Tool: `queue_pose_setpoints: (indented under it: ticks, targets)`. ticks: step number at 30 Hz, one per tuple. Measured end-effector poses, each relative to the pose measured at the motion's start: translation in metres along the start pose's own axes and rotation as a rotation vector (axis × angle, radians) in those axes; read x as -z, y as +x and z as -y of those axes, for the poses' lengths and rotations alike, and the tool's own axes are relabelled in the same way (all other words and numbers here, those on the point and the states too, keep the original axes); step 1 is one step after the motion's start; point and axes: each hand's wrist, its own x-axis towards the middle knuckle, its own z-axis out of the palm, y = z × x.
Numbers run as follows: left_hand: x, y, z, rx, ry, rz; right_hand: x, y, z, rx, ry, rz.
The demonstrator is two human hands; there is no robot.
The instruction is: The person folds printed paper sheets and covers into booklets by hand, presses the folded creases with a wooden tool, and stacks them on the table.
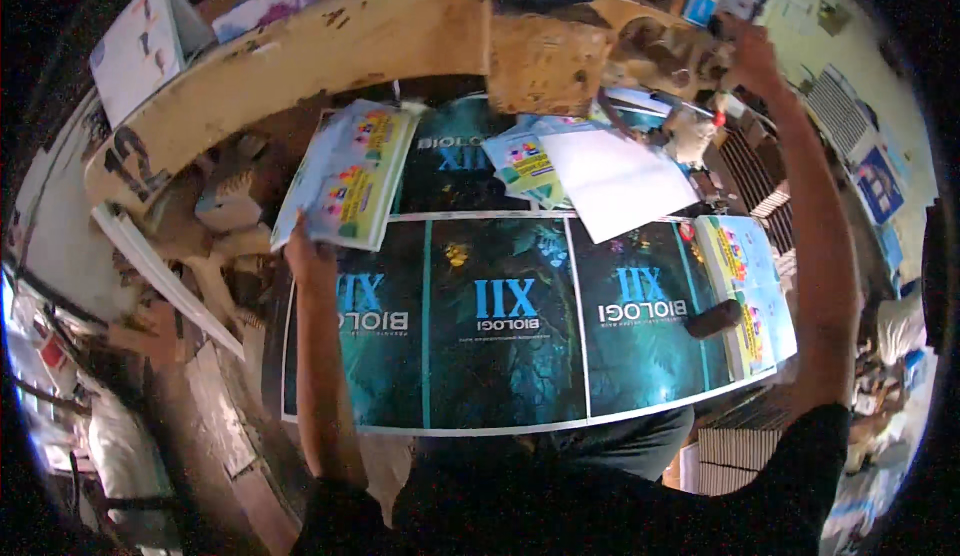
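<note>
My left hand (308, 248) grips the near left corner of a colourful booklet stack (350, 174), pale blue with yellow and green print. The stack lies at the left of a work surface covered with dark teal printed cover sheets (505, 326). Far to the right, my right arm is stretched out, and my right hand (745, 53) is up beside the head of a worn yellowish machine (400, 38). Its fingers are too dim and blurred to read. Fanned booklets (530, 164) and a blank white sheet (622, 178) lie under the machine head.
Another booklet stack (745, 296) stands at the right edge, with a dark brown rounded object (714, 319) against it. A white folded stand card (145, 51) sits on the machine at far left. Bundled paper stacks (740, 456) stand low on the right.
</note>
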Motion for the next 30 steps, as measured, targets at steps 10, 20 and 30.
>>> queue_pose_setpoints:
  ticks: [10, 20, 30]
  targets:
    - [-0.067, -0.045, -0.038, 0.02, 0.096, -0.161, 0.059, -0.036, -0.011, -0.062, -0.112, -0.297]
    - [-0.036, 0.001, 0.07, -0.319, 0.254, -0.022, 0.095, -0.395, -0.042, -0.656, 0.935, 0.309]
    - [-0.115, -0.071, 0.025, -0.807, 0.868, -0.128, 0.159, -0.385, 0.084, -0.588, 0.148, 0.747]
